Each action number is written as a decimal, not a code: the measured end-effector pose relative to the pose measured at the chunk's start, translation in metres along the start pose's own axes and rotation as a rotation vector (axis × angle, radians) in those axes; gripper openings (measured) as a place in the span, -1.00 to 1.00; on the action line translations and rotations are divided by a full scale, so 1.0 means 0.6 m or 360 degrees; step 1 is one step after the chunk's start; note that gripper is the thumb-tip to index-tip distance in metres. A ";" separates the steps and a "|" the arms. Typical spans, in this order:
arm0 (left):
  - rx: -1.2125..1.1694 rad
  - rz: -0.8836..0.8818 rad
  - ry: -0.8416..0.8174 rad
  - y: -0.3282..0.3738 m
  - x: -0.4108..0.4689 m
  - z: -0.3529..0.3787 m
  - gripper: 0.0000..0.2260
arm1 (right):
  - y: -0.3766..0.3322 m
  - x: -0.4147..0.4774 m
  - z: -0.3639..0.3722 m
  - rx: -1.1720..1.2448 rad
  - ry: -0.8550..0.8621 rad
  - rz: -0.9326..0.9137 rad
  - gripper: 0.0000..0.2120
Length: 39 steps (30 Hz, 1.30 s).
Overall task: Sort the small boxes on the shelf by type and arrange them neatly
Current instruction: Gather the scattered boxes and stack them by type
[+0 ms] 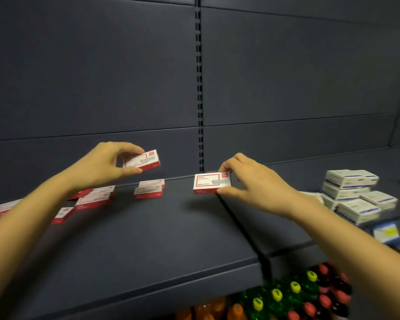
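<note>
The left hand (106, 166) is pinching a red-and-white box (144, 160) above the dark shelf (148, 239); the right hand (252, 183) is gripping another red-and-white box (210, 183) near the shelf's right edge; blue-and-white boxes (353, 195) are sitting stacked further right.

Left box (144, 160) in left hand (106, 166) and right box (211, 183) in right hand (252, 182): white faces, red borders and sides. Right of the right-hand grip, stacked boxes (351, 192): white, apparently blue-violet striped; shelf (148, 239) beneath both grips: dark slate grey.

My left hand (102, 167) and right hand (256, 183) are bare; both forearms are uncovered as far as I can see them; my fingernails are too blurred to make out.
</note>
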<state>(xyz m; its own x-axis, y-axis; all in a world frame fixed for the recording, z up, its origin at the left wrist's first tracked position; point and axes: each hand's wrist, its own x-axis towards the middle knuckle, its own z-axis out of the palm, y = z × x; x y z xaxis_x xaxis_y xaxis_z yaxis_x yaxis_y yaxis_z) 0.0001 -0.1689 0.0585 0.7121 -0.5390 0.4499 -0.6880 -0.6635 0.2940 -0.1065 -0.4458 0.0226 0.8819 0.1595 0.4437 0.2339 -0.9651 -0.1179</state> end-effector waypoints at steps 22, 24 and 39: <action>-0.0173 0.0509 -0.0077 0.604 0.125 0.287 -0.59 | 0.448 -0.384 -0.269 -0.0038 0.0056 0.0312 -0.66; -0.0180 0.0533 -0.0126 0.640 0.145 0.319 -0.59 | 0.490 -0.415 -0.279 -0.0046 0.0060 0.0382 -0.64; 0.0058 0.0686 -0.0402 0.824 0.368 0.502 -0.60 | 0.799 -0.473 -0.312 0.0004 0.0049 0.0678 -0.70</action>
<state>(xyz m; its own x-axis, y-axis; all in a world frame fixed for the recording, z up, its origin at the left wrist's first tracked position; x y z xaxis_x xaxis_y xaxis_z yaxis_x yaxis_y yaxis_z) -0.1405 -0.7724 0.0492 0.3791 -0.8737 0.3047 -0.9249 -0.3682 0.0950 -0.3214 -0.9923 0.0063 0.8874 -0.2595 0.3811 -0.1475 -0.9429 -0.2985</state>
